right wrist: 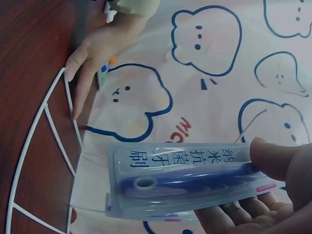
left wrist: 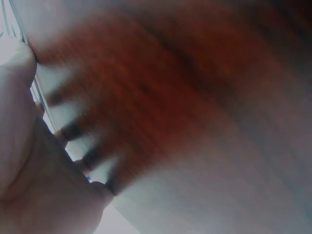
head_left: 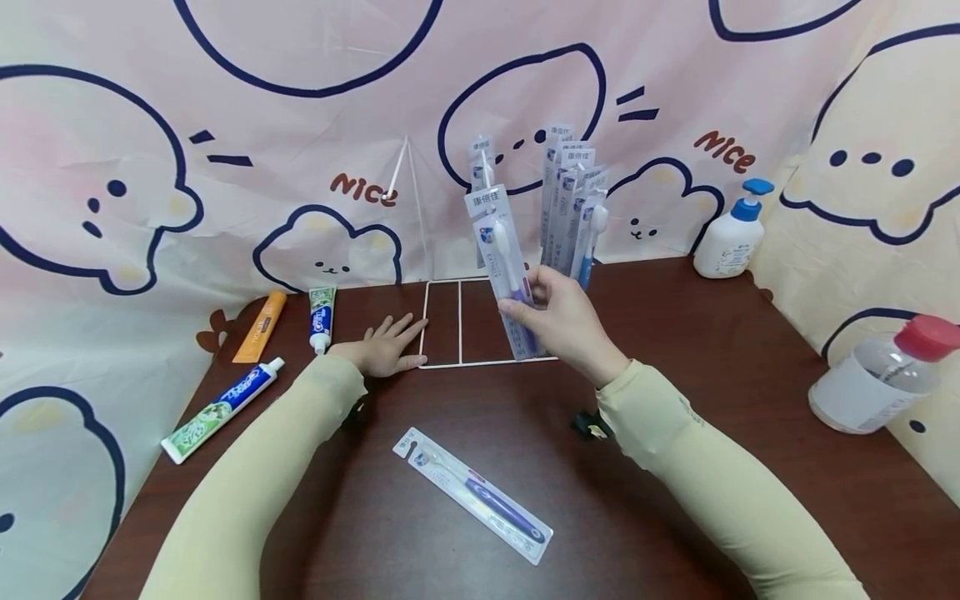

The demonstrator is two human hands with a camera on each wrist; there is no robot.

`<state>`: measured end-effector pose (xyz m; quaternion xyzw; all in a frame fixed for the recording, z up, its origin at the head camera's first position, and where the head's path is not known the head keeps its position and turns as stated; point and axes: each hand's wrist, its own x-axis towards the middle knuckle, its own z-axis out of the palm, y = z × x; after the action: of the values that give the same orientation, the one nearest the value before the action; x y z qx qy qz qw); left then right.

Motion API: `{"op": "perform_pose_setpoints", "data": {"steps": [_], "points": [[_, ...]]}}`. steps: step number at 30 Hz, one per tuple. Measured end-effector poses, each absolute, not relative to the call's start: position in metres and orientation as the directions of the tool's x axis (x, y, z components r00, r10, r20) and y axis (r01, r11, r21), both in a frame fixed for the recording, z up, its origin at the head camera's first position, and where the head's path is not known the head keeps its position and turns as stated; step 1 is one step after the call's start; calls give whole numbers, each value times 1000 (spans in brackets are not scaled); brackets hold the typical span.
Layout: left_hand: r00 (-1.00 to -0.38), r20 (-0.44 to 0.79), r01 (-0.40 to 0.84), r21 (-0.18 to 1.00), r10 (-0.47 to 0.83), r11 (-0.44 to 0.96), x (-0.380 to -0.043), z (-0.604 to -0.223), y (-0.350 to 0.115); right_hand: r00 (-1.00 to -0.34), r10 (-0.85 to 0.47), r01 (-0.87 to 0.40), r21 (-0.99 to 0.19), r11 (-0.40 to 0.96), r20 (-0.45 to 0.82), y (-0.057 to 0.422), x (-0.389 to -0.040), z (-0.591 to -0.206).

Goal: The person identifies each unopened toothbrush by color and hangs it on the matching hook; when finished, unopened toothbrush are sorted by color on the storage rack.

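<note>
My right hand (head_left: 562, 321) pinches a packaged toothbrush (head_left: 498, 267) with a purple handle between thumb and fingers, upright in front of a white wire rack (head_left: 460, 325). In the right wrist view its clear blister pack (right wrist: 185, 180) lies across the picture, with another pack's edge partly hidden behind it. My left hand (head_left: 386, 346) rests with spread fingers on the table, its fingertips at the rack's left base wire. Behind the held pack stands one more toothbrush pack (head_left: 480, 150). Several packs (head_left: 573, 192) hang in a group on the right. Another purple toothbrush pack (head_left: 474, 496) lies on the table nearer me.
On the left lie an orange tube (head_left: 260, 327) and two toothpaste tubes, one small (head_left: 322, 317) and one larger (head_left: 222, 411). A white pump bottle (head_left: 731, 242) stands at the back right, and a clear red-capped bottle (head_left: 873, 387) at the right edge. A patterned cloth (head_left: 360, 242) hangs behind.
</note>
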<state>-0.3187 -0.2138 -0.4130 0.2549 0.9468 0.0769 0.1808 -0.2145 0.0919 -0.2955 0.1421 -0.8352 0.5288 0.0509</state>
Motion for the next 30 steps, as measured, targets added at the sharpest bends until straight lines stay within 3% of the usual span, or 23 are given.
{"op": "perform_pose_setpoints", "data": {"steps": [9, 22, 30], "points": [[-805, -290, 470, 221, 517, 855, -321, -412, -215, -972, -123, -235, -886, 399, 203, 88, -243, -304], [-808, -292, 466, 214, 511, 859, -318, -412, -214, -988, -49, -151, -880, 450, 145, 65, -312, -310], [-808, -309, 458, 208, 502, 864, -319, -414, -214, -994, -10, -100, -905, 415, 105, 54, -334, -307]]}}
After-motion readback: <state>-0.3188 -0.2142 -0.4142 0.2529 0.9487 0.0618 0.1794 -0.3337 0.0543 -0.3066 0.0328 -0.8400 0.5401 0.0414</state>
